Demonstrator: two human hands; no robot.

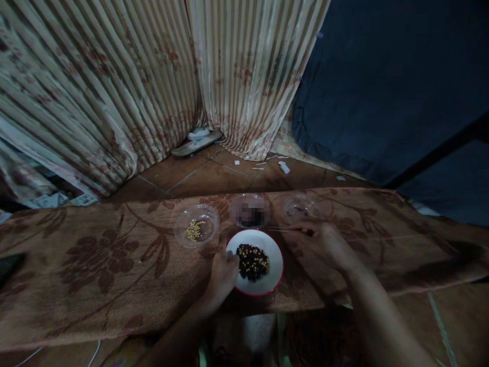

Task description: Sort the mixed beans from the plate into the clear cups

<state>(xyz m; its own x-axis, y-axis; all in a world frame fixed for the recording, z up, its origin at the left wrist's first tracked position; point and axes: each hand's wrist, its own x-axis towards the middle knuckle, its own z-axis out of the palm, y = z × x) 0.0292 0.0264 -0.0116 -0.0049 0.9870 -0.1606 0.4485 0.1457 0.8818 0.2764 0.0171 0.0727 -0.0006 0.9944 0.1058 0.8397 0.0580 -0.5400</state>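
Two bare forearms (376,316) reach in over the worktop's (91,300) near edge, angled toward each other. The left hand (223,270) is low, thumb uppermost, its grip closed on the left rim of the white, red-edged bowl (277,265). The bowl sits around mid-length, toward the near edge, with black and yellow beans (252,262) mixed inside. The right hand (324,239) is held palm down near the far edge, its grip closed around thin sticks (280,230) that point left, past the bowl's far rim; whether they touch it cannot be told.

Clear tubs line the far edge: a left tub (211,232) with yellow beans, a middle tub (234,210) whose dark contents are blurred, and a right tub (296,204) with a few dark bits.

A brown flowered cloth (153,275) covers the worktop. Beyond its far edge are a tiled floor (168,176) with white scraps (283,167), striped curtains (153,76), and, past the far right corner, dark blue fabric (389,76).
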